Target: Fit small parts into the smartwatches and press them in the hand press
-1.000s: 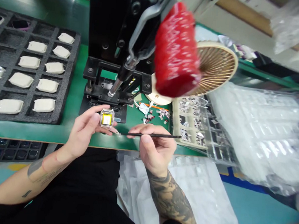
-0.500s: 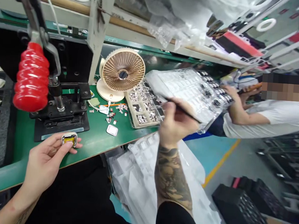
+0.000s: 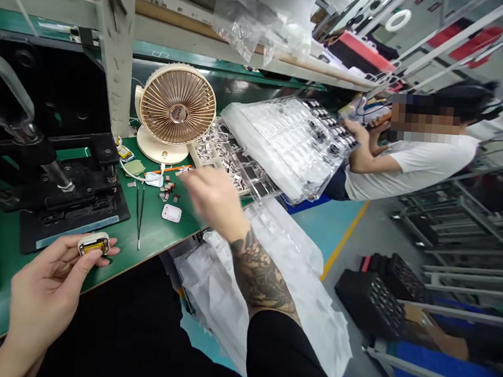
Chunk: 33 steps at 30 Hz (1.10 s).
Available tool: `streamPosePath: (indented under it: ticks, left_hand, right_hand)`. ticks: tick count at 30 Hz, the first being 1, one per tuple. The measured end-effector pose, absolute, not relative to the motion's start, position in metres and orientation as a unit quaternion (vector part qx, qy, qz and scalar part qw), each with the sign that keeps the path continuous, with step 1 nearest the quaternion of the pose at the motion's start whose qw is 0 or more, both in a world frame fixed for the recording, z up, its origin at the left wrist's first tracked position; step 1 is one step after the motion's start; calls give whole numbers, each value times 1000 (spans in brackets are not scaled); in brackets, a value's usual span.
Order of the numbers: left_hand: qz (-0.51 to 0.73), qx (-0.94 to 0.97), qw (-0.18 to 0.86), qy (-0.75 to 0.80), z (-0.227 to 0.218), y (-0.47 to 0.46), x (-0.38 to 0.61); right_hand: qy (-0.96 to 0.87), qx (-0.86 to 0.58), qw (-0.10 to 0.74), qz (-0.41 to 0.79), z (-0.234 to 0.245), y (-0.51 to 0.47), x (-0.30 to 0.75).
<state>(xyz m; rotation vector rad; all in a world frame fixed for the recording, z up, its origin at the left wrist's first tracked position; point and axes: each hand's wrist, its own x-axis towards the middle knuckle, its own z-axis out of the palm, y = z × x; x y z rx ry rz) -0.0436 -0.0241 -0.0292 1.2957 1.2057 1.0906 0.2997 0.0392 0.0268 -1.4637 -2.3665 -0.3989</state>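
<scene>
Left hand at the lower left of the view, palm up, over the near edge of the green workbench. Its fingers were curled and the thumb pressed down, grasping a white-framed module with a yellow centre; the module sat at the fingertips, just above the bench.

Right hand at 2 o'clock from the module, raised over the bench edge and badly motion-blurred. Fingers looked extended, but whether they were released or held anything could not be told. Tattooed forearm ran down from it.

Fine-tipped tweezers lay on the bench at 2 o'clock from the module, near a small white piece further along. The black base of a bench press stood at 11 o'clock. A cream desk fan stood at 1 o'clock, behind scattered small parts and beside a parts tray. Further out — a stack of clear plastic trays, and a co-worker in a white shirt at 3 o'clock.
</scene>
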Motion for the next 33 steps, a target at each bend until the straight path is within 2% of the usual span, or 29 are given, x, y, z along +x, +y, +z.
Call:
streamPosePath:
  ticks: [4, 9, 19, 24, 26, 30, 33]
  left_hand:
    - [447, 548, 506, 493, -30, -22, -44]
    - [440, 541, 520, 493, -27, -23, -41]
    - [437, 512, 538, 508, -16, -25, -35]
    - [463, 490, 549, 494, -16, -23, -33]
    - [468, 505, 537, 488, -21, -21, -35]
    - [440, 603, 457, 483, -22, -19, -35]
    - [423, 662, 405, 467, -17, -17, -33]
  right_hand:
    - [-768, -627, 132, -22, 45, 70, 362]
    - [-778, -604, 130, 116, 38, 97, 385]
    - [-788, -588, 116, 142, 27, 107, 395]
    - [-803, -577, 113, 103, 35, 102, 397]
    - [-796, -583, 153, 56, 39, 93, 395]
    - [-748, -575, 327, -54, 39, 66, 361]
    - [-722, -510, 468, -1, 33, 44, 303]
